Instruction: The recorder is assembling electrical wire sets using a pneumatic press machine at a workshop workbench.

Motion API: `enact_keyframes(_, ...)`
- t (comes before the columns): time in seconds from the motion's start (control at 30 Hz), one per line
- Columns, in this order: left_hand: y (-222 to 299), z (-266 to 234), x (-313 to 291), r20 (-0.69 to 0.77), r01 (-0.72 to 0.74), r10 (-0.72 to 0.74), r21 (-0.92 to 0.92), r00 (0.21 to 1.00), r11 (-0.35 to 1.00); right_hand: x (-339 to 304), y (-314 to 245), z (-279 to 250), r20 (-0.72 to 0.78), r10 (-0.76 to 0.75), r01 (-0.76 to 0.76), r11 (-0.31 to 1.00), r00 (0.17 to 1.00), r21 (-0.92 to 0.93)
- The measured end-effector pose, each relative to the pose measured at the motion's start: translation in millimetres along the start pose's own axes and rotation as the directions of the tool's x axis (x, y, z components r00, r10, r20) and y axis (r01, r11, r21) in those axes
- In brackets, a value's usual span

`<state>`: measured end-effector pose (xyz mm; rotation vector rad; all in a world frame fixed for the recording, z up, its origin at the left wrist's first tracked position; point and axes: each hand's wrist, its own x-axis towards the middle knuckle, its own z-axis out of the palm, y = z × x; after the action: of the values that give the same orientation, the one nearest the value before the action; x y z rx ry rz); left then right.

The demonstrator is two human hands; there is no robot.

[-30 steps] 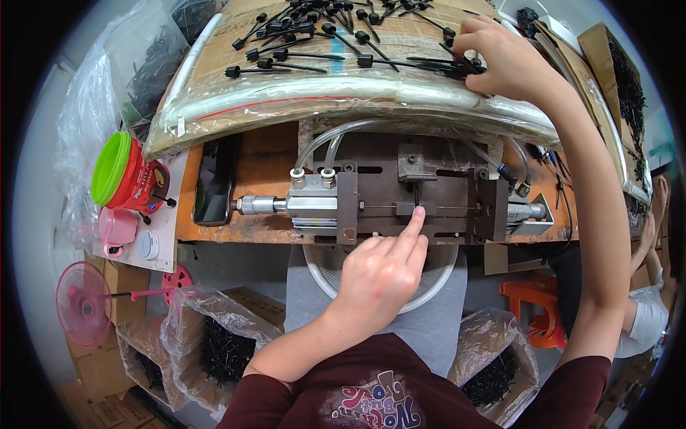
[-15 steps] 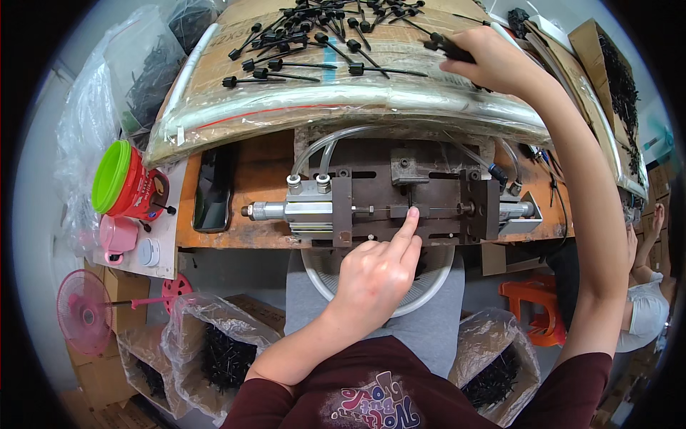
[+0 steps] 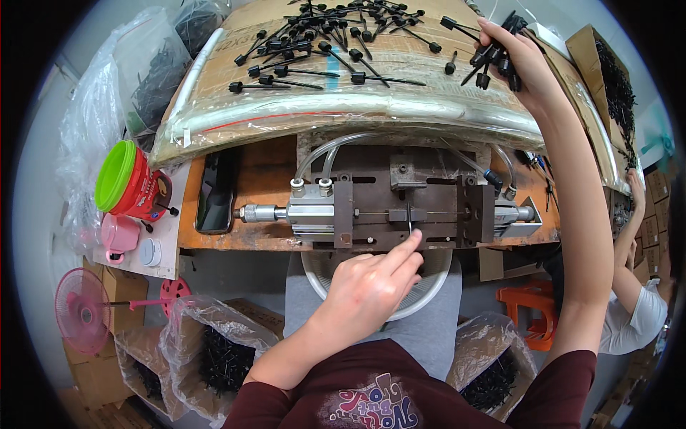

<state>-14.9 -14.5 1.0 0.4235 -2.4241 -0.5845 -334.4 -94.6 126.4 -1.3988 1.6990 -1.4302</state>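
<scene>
My left hand (image 3: 368, 286) points its outstretched index finger at the front of the metal clamping jig (image 3: 400, 236), the other fingers loosely bent, with nothing seen in it. The fingertip lies just below a thin dark piece (image 3: 409, 216) that stands between the jig's small centre blocks. Up at the far right, my right hand (image 3: 525, 64) is closed around a bunch of black long-stemmed plastic pieces with ribbed heads (image 3: 493, 53). Many more such black pieces (image 3: 314, 36) lie scattered over the cardboard surface (image 3: 386, 57) to its left.
Air cylinders (image 3: 312, 207) with clear hoses (image 3: 350, 131) flank the jig. A pale basket (image 3: 421, 307) sits below it at my lap. Left are a red-green bucket (image 3: 128, 182), a pink cup (image 3: 118, 234) and a pink fan (image 3: 86, 311). Another person (image 3: 632, 307) is at the right.
My left fingertip has drawn back from the jig's centre toward me, uncovering the thin dark piece. My right hand has moved right and lifted, turning to show its bunch of black pieces.
</scene>
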Motion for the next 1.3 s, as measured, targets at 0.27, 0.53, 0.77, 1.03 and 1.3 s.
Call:
enact_keyframes(0.27,2,-39,13,-0.046,0.184,-0.468,-0.882,0.882,0.433,-112,-15,51,0.397,0.013,-0.068,0.990,0.918,0.124)
enact_keyframes(0.53,4,-43,0,0.365,0.463,-0.345,-0.845,0.865,0.266,-180,21,61,0.554,0.049,-0.296,0.882,0.831,0.366)
enact_keyframes(0.77,5,-37,-9,0.061,0.165,-0.183,-0.761,0.981,0.628,-193,27,52,0.362,0.079,-0.259,0.837,0.929,0.482)
enact_keyframes(1.03,-9,15,-5,-0.112,-0.020,0.033,0.112,0.993,0.994,-211,17,59,0.200,0.101,-0.194,0.826,0.974,0.529)
enact_keyframes(1.3,-9,20,5,-0.112,0.020,0.000,0.173,0.994,0.985,-230,17,72,0.113,0.184,-0.216,0.807,0.976,0.550)
